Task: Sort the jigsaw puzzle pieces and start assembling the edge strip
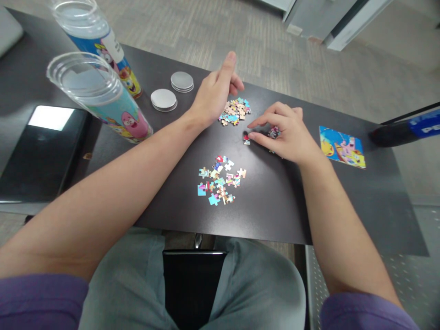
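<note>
My left hand (215, 94) is held on edge beside a heap of jigsaw puzzle pieces (237, 111), its thumb raised and its other fingers loosely bent, gripping nothing visible. To the right, my right hand (287, 130) arches over another small cluster of puzzle pieces (274, 132), partly hidden beneath the palm. A single red and white puzzle piece (246, 139) lies at the tip of my right thumb; a gap shows between thumb and index finger. Nearer to me, several loose puzzle pieces (220, 181) are spread on the dark table (268, 201).
Two clear-topped cartoon tubes (129, 121) stand at left, by a black tablet-like device (37, 156). Silver round lids (164, 99) lie beyond my left forearm. At right are a cartoon picture card (343, 147) and a dark bottle with a blue label (388, 134) lying near the edge.
</note>
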Demonstrator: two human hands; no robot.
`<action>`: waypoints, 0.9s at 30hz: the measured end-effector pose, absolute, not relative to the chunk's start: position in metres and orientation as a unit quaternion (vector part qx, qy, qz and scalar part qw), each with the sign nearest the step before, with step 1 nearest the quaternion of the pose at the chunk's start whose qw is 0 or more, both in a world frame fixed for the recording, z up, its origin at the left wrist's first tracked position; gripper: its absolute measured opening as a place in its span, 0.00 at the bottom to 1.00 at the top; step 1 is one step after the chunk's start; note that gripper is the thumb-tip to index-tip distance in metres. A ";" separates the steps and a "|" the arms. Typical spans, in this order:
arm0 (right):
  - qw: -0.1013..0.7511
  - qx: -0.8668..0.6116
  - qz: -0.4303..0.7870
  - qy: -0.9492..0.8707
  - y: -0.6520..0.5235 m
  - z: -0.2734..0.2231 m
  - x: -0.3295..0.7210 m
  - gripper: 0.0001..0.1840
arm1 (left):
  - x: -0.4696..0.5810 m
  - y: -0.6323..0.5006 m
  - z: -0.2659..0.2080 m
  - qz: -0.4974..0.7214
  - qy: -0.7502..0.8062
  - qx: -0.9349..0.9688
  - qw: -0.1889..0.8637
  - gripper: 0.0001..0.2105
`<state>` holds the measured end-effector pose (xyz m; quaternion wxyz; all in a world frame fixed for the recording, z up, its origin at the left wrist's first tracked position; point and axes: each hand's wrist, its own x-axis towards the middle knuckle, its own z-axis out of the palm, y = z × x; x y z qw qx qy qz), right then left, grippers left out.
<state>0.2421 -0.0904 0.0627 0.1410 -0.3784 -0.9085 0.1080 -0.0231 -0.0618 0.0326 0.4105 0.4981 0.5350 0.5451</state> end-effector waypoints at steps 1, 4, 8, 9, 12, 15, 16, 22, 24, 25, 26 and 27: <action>0.147 -0.378 0.109 -0.907 -0.091 0.061 0.240 0.11 | -0.023 -0.062 0.033 0.544 0.534 0.501 0.410 0.39; 0.157 -0.364 0.115 -0.911 -0.093 0.058 0.236 0.14 | -0.022 -0.064 0.034 0.546 0.526 0.511 0.405 0.41; 0.113 -0.334 0.158 -0.922 -0.099 0.060 0.231 0.26 | -0.021 -0.065 0.034 0.552 0.520 0.516 0.399 0.44; 0.105 -0.328 0.167 -0.924 -0.099 0.061 0.230 0.29 | -0.021 -0.065 0.034 0.553 0.519 0.516 0.399 0.44; 0.115 -0.339 0.160 -0.920 -0.100 0.060 0.228 0.33 | -0.021 -0.065 0.033 0.552 0.516 0.516 0.404 0.42; 0.133 -0.367 0.137 -0.910 -0.097 0.056 0.228 0.29 | -0.020 -0.065 0.034 0.554 0.514 0.512 0.408 0.39; 0.137 -0.368 0.131 -0.910 -0.096 0.054 0.228 0.27 | -0.020 -0.065 0.034 0.555 0.514 0.510 0.410 0.39; 0.132 -0.341 0.121 -0.923 -0.096 0.055 0.231 0.19 | -0.020 -0.068 0.035 0.553 0.512 0.515 0.409 0.39; 0.117 -0.334 0.131 -0.926 -0.098 0.060 0.231 0.17 | -0.020 -0.068 0.034 0.552 0.516 0.520 0.398 0.38; 0.109 -0.333 0.137 -0.926 -0.099 0.061 0.230 0.16 | -0.020 -0.068 0.034 0.552 0.518 0.522 0.394 0.38; 0.105 -0.332 0.143 -0.927 -0.100 0.063 0.230 0.16 | -0.019 -0.068 0.033 0.552 0.519 0.523 0.391 0.39; 0.109 -0.330 0.146 -0.926 -0.100 0.063 0.229 0.16 | -0.019 -0.068 0.033 0.553 0.520 0.522 0.389 0.40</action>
